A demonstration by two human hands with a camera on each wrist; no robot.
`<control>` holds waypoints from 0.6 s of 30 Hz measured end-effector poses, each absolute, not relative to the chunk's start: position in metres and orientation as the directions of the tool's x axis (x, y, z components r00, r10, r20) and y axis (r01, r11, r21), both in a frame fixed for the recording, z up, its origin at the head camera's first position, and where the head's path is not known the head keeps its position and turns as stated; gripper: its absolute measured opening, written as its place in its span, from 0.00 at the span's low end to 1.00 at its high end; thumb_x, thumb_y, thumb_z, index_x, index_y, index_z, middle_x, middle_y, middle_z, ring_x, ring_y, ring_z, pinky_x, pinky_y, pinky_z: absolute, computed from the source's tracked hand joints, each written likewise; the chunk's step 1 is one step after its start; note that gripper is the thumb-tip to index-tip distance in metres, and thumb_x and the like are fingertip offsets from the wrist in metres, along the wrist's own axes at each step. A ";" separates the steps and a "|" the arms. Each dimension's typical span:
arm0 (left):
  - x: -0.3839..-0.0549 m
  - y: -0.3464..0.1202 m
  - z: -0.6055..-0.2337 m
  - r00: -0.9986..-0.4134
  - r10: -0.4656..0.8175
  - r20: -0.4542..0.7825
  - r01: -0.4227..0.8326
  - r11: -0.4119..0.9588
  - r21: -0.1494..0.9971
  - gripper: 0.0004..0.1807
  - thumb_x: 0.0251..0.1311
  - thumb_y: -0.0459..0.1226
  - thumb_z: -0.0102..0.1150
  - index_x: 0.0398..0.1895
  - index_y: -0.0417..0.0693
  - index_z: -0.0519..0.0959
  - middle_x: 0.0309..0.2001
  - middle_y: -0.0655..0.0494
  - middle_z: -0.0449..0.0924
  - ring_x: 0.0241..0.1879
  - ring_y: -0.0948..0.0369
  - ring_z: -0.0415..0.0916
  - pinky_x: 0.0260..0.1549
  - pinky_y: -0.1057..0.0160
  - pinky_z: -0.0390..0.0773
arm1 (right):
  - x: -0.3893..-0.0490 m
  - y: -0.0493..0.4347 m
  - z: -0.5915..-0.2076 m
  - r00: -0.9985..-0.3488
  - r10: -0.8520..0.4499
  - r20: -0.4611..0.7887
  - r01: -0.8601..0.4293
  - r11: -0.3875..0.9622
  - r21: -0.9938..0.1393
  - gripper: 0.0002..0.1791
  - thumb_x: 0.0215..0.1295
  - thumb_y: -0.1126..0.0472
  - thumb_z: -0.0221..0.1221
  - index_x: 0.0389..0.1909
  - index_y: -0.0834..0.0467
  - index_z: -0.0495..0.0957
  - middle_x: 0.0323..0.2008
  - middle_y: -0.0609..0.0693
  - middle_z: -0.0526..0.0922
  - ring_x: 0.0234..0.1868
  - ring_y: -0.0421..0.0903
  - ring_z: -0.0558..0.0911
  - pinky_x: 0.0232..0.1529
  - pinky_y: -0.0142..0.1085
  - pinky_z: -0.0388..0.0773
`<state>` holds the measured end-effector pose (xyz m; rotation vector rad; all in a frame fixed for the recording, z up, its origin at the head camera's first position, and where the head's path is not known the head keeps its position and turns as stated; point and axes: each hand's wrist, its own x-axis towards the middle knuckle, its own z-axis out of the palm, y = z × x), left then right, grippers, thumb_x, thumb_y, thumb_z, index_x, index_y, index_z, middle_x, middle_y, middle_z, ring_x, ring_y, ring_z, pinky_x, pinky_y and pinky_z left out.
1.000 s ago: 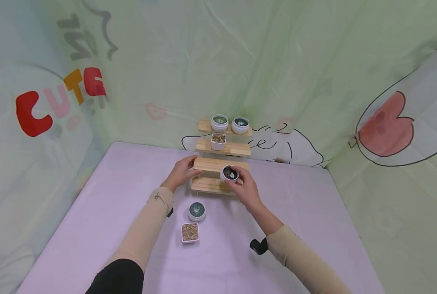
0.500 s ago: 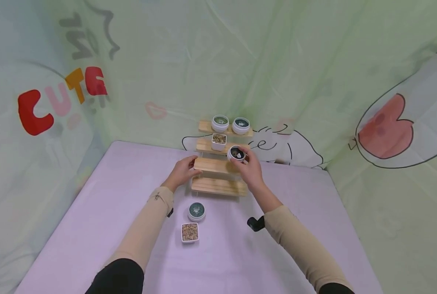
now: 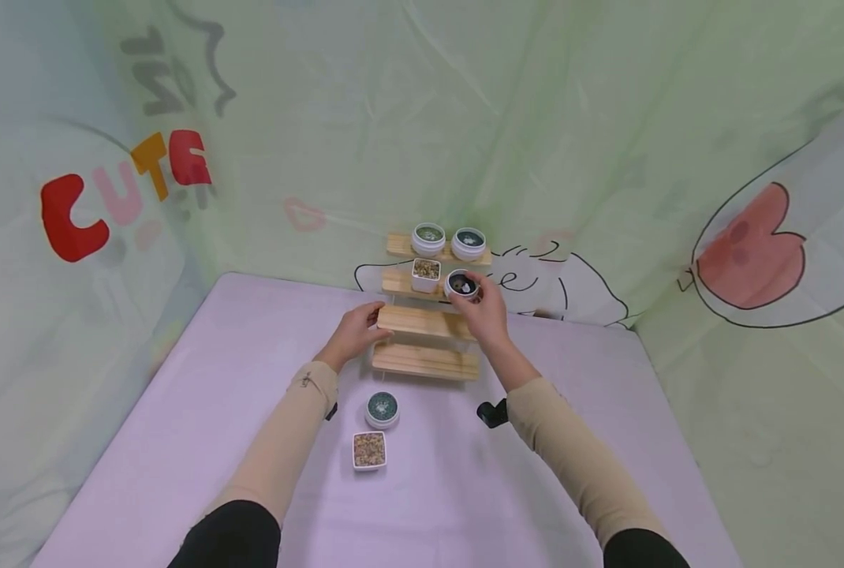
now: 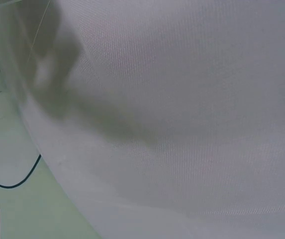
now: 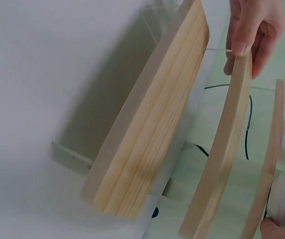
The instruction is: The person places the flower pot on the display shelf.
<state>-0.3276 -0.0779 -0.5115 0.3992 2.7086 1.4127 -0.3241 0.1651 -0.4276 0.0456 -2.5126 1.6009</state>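
Observation:
My right hand holds a small round white pot with dark filling by its right side, at the right end of the second board from the top of a four-tier wooden display stand. To its left on that board stands a square white pot of pebbles. My left hand grips the left end of the third board; in the right wrist view its thumb lies on the wood. Two round white pots, one green-topped and one dark-topped, sit on the top board.
On the lilac tablecloth in front of the stand are a round pot with a teal top and a square pot of pebbles. A printed curtain hangs close behind the stand.
My right hand has carried the round pot up and back, from in front of the lower boards to the second board from the top. My left hand has stayed on the stand.

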 end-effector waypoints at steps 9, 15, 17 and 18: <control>-0.329 -0.078 -0.514 -0.966 0.251 0.059 0.192 0.546 0.815 0.41 0.58 0.41 0.69 0.70 0.33 0.62 0.66 0.37 0.67 0.64 0.48 0.70 0.64 0.60 0.72 | -0.336 0.166 -0.428 -0.985 0.055 0.161 -0.118 0.462 -0.879 0.31 0.62 0.61 0.65 0.65 0.63 0.70 0.59 0.60 0.75 0.54 0.51 0.75 0.54 0.40 0.76; -0.329 -0.078 -0.512 -0.967 0.251 0.040 0.175 0.543 0.821 0.41 0.59 0.41 0.68 0.71 0.33 0.62 0.67 0.37 0.66 0.65 0.48 0.69 0.64 0.60 0.72 | -0.340 0.165 -0.427 -0.988 0.063 0.144 -0.099 0.466 -0.879 0.31 0.62 0.60 0.64 0.66 0.61 0.69 0.60 0.60 0.75 0.55 0.51 0.75 0.57 0.41 0.75; -0.330 -0.078 -0.512 -0.968 0.249 0.037 0.171 0.544 0.821 0.41 0.59 0.41 0.68 0.71 0.34 0.62 0.67 0.37 0.66 0.65 0.48 0.69 0.64 0.60 0.72 | -0.340 0.165 -0.427 -0.988 0.061 0.145 -0.099 0.480 -0.871 0.31 0.62 0.59 0.64 0.66 0.61 0.69 0.60 0.60 0.75 0.56 0.51 0.75 0.59 0.41 0.74; -0.330 -0.078 -0.512 -0.968 0.249 0.039 0.173 0.544 0.821 0.41 0.59 0.41 0.68 0.71 0.34 0.62 0.67 0.37 0.66 0.65 0.48 0.69 0.64 0.60 0.72 | -0.341 0.165 -0.427 -0.987 0.060 0.147 -0.099 0.488 -0.867 0.31 0.62 0.59 0.64 0.66 0.61 0.69 0.60 0.60 0.75 0.56 0.51 0.75 0.59 0.42 0.74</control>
